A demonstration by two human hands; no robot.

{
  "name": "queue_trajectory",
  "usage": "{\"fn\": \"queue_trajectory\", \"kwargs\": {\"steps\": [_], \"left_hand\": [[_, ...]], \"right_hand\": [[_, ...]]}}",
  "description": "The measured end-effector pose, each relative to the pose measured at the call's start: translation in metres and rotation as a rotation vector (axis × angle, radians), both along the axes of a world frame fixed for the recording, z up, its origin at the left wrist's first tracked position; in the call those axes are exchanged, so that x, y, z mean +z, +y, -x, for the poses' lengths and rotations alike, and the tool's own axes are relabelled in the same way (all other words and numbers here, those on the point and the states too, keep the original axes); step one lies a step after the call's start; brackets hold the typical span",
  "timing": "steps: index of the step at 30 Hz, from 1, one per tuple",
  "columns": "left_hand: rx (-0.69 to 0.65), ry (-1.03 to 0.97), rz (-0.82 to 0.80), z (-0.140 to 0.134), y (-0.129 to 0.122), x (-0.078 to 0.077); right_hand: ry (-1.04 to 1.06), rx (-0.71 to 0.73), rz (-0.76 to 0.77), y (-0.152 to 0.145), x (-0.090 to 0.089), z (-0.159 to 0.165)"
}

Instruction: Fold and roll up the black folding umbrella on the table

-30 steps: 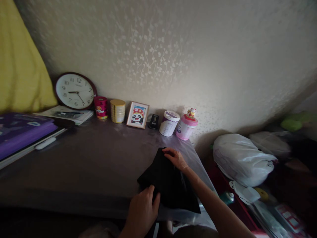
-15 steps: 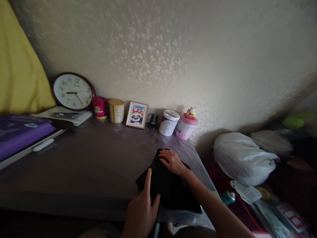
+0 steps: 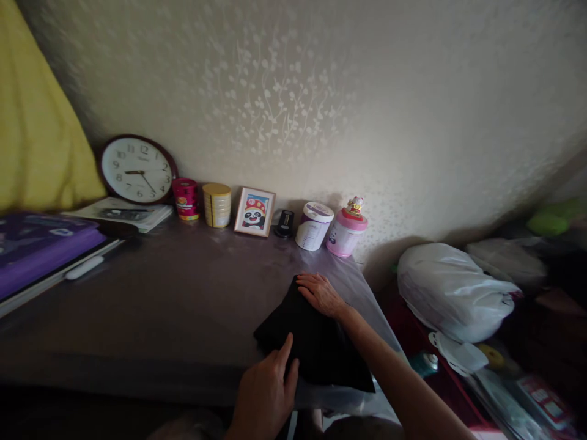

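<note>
A piece of black cloth (image 3: 314,345) lies folded near the table's front right corner, one pointed corner of it sticking out to the left. My right hand (image 3: 320,294) rests palm down on its far end, fingers stretched out and flat. At the cloth's near left edge is my left hand (image 3: 266,388), index finger pointing forward over the fabric and thumb apart from it. Its other fingers are largely hidden beneath the hand. Neither hand appears to grip the cloth.
Along the wall stand a clock (image 3: 137,169), a magenta can (image 3: 186,200), a yellow-lidded can (image 3: 217,206), a panda picture frame (image 3: 255,212), a white tub (image 3: 313,227) and a pink jar (image 3: 346,235). Purple bag (image 3: 50,244) at left; white plastic bag (image 3: 454,293) beyond the table's right edge.
My left index finger has come down from a raised position and now reaches lower over the cloth. My right hand stays flat in nearly the same place.
</note>
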State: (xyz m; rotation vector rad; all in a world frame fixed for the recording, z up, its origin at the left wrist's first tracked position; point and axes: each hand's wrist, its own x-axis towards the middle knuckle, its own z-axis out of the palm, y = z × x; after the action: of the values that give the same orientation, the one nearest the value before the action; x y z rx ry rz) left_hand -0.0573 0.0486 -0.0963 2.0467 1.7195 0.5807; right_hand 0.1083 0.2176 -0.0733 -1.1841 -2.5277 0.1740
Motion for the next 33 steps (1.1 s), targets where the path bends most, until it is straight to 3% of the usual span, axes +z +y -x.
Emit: {"fn": "queue_trajectory", "kwargs": {"steps": [4, 7, 9, 12, 17, 25, 33], "left_hand": [[0.006, -0.004, 0.012, 0.0, 0.0, 0.002], [0.005, -0.001, 0.013, -0.001, -0.001, 0.002], [0.0, -0.007, 0.008, -0.001, -0.001, 0.002], [-0.013, -0.019, 0.009, -0.001, -0.002, 0.001], [-0.028, -0.036, 0.036, 0.002, -0.003, 0.005], [-0.011, 0.052, 0.159, 0.004, -0.003, 0.009], [-0.014, 0.043, 0.193, 0.007, 0.0, 0.01]], "right_hand": [[0.005, -0.082, -0.008, 0.012, -0.001, -0.002], [0.082, -0.124, -0.065, 0.006, 0.009, -0.005], [0.178, -0.066, -0.059, -0.007, 0.018, -0.006], [0.254, 0.086, 0.079, -0.029, 0.027, -0.007], [0.127, 0.233, 0.112, -0.032, 0.015, -0.001], [0.073, 0.029, 0.042, 0.014, -0.001, -0.004], [0.21, -0.213, 0.151, 0.033, -0.014, -0.012]]}}
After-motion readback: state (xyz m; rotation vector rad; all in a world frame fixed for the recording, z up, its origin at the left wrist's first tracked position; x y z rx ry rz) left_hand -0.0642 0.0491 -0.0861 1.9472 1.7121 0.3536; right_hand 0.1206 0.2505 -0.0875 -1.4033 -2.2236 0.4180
